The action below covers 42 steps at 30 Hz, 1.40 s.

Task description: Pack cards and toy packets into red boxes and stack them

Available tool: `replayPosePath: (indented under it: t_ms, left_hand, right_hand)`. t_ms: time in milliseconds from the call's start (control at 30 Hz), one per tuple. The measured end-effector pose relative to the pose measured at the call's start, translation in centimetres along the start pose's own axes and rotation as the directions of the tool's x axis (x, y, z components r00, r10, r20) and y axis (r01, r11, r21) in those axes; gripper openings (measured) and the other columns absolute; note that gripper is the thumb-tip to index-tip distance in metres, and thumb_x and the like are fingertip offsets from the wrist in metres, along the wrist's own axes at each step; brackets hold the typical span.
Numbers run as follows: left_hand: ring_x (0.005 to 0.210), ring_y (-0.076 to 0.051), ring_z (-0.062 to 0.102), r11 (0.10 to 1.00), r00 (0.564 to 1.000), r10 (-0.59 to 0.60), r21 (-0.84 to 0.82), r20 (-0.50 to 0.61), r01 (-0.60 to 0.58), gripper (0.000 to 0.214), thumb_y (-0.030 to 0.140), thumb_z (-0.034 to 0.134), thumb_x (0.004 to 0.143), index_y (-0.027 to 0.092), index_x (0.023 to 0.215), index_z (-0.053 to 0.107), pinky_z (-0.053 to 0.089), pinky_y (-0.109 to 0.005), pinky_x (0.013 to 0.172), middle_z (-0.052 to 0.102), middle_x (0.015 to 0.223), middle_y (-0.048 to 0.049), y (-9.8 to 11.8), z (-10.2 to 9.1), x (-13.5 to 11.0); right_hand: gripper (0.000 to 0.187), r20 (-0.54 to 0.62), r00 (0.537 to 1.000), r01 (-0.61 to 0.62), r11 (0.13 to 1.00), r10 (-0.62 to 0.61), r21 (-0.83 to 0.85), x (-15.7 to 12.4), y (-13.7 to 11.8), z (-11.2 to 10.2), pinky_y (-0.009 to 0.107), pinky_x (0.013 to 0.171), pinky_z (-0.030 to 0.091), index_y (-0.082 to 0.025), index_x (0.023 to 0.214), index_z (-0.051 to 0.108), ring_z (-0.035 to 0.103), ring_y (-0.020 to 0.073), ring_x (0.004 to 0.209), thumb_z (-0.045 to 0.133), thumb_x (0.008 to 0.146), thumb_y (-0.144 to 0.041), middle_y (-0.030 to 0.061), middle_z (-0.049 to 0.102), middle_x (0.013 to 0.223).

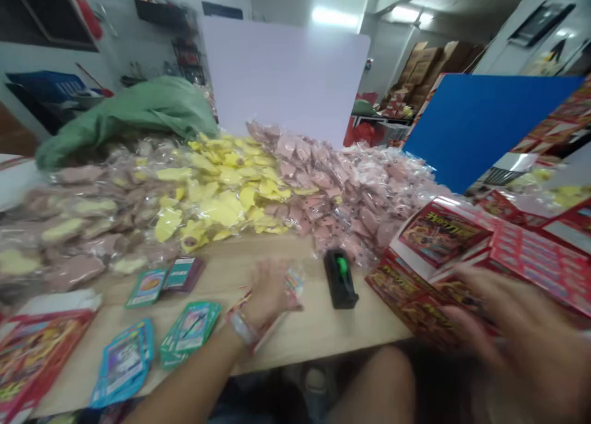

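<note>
Because motion blur softens both hands, contact at the fingertips cannot be confirmed at either one. At the centre of the frame, the left hand point(269, 292) covers most of a printed packet point(294, 284); only its right end and slivers beside the wrist show, and its lettering is illegible. Whether that hand grips the packet or merely lies over it cannot be told. Red printed boxes point(438, 233) at the right are partly masked by the right hand point(512, 325), the most blurred item observed. A red carton point(41, 356) is cut off by the left edge, and the blue cards point(124, 362) at lower left are slightly smeared.

As to pose, the left forearm rises from the bottom edge toward the centre, a band point(243, 327) at the wrist, back of the hand uppermost, fingers directed away from the wearer. The right hand enters from the lower right, fingers pointing left, thumb held apart below them, in a released posture before the boxes; touch is undetermined.

Between the hands, a black tape dispenser point(337, 292) stands on the tabletop point(318, 332). Green cards point(191, 325) lie left of the packet. Bagged yellow pieces point(226, 196) are heaped behind, individual outlines indistinct.
</note>
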<state>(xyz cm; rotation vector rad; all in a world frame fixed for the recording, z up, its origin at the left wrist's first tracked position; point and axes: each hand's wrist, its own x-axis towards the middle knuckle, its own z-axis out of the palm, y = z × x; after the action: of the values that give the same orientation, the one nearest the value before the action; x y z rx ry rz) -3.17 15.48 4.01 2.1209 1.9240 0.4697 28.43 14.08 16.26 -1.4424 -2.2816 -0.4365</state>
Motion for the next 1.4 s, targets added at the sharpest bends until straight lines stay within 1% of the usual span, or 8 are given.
replayPosePath:
  t_ms: [100,267,433,667,767,1167,1333,1400]
  left_hand:
    - [0.117,-0.052,0.029,0.988,0.987,-0.152,0.046,0.049,0.149,0.109,0.041,0.078,0.042,0.013,0.134,0.026,0.024,-0.068,0.085,0.029,0.133,-0.0299,-4.6,1.3,-2.2]
    - [0.119,-0.036,0.035,0.996,0.987,-0.088,-0.044,-0.138,0.082,0.095,0.026,0.065,0.059,0.018,0.139,0.013,0.031,-0.05,0.094,0.032,0.133,-0.019,-4.2,2.2,-6.1]
    - [0.127,-0.036,0.021,0.96,0.901,-0.034,-0.265,-0.432,-0.09,0.096,0.027,0.063,0.066,0.016,0.14,0.003,0.025,-0.055,0.099,0.02,0.139,-0.0196,-3.1,0.4,-10.0]
    - [0.095,-0.022,0.06,0.414,0.981,0.193,-0.904,-0.03,-0.109,0.067,0.028,0.056,0.079,0.027,0.135,0.019,0.052,-0.035,0.079,0.055,0.118,-0.0079,-1.5,-6.0,-12.2]
    - [0.096,-0.022,0.059,0.489,0.979,0.157,-0.851,-0.129,-0.191,0.065,0.026,0.054,0.08,0.029,0.133,0.016,0.051,-0.037,0.083,0.053,0.119,-0.0082,-0.5,-6.3,-12.9]
    - [0.088,-0.021,0.06,0.601,0.972,0.226,-0.775,-0.069,-0.195,0.084,0.026,0.067,0.069,0.028,0.133,0.013,0.052,-0.033,0.076,0.051,0.119,-0.0098,1.7,-5.4,-14.3]
    - [0.078,-0.017,0.058,0.535,0.952,0.304,-0.826,-0.011,-0.18,0.057,0.025,0.065,0.068,0.023,0.118,0.038,0.049,-0.026,0.07,0.059,0.098,-0.0043,1.6,-5.5,-14.5]
    - [0.066,-0.012,0.054,0.524,0.968,0.251,-0.842,0.01,-0.127,0.041,0.026,0.062,0.07,0.021,0.105,0.043,0.045,-0.021,0.059,0.057,0.083,-0.0004,1.0,-5.5,-14.6]
  right_hand:
    - [0.038,0.413,0.899,-0.091,0.861,-0.145,0.501,1.5,-9.6,6.4,0.036,0.09,0.043,-0.024,0.12,0.049,0.053,0.0223,0.106,0.044,0.083,-0.035,0.0096,0.056,0.117]
    - [0.036,0.528,0.848,-0.338,0.718,-0.047,0.608,4.7,-19.6,14.2,0.036,0.089,0.042,-0.015,0.114,0.054,0.054,0.0239,0.103,0.048,0.081,-0.029,0.0119,0.061,0.109]
    - [0.021,0.426,0.873,-0.14,0.716,-0.238,0.684,4.7,-22.1,7.6,0.034,0.081,0.041,-0.023,0.098,0.061,0.059,0.0186,0.08,0.046,0.083,-0.022,0.0027,0.067,0.084]
    - [0.013,0.153,0.938,0.118,0.703,-0.31,0.701,3.2,-19.5,-0.4,0.029,0.071,0.045,-0.025,0.088,0.058,0.056,0.0167,0.078,0.047,0.084,-0.019,0.0024,0.061,0.078]
    - [0.029,-0.076,0.982,0.185,0.807,-0.173,0.561,1.2,-18.8,-1.1,0.033,0.076,0.045,-0.026,0.107,0.052,0.055,0.0211,0.091,0.053,0.08,-0.018,0.007,0.06,0.095]
    - [0.021,0.214,0.915,0.172,0.812,-0.341,0.559,0.1,-17.7,-3.3,0.034,0.074,0.05,-0.023,0.099,0.058,0.058,0.0229,0.087,0.055,0.078,-0.023,0.0087,0.064,0.096]
    - [0.02,0.531,0.691,-0.126,0.641,-0.491,0.757,0.0,-17.2,-3.6,0.026,0.073,0.049,-0.027,0.098,0.062,0.06,0.0171,0.083,0.052,0.081,-0.024,0.0019,0.066,0.089]
    - [0.022,0.515,0.804,-0.259,0.604,-0.298,0.754,-0.9,-16.8,-3.1,0.029,0.083,0.045,-0.026,0.101,0.062,0.057,0.0198,0.094,0.052,0.081,-0.03,0.0039,0.064,0.1]
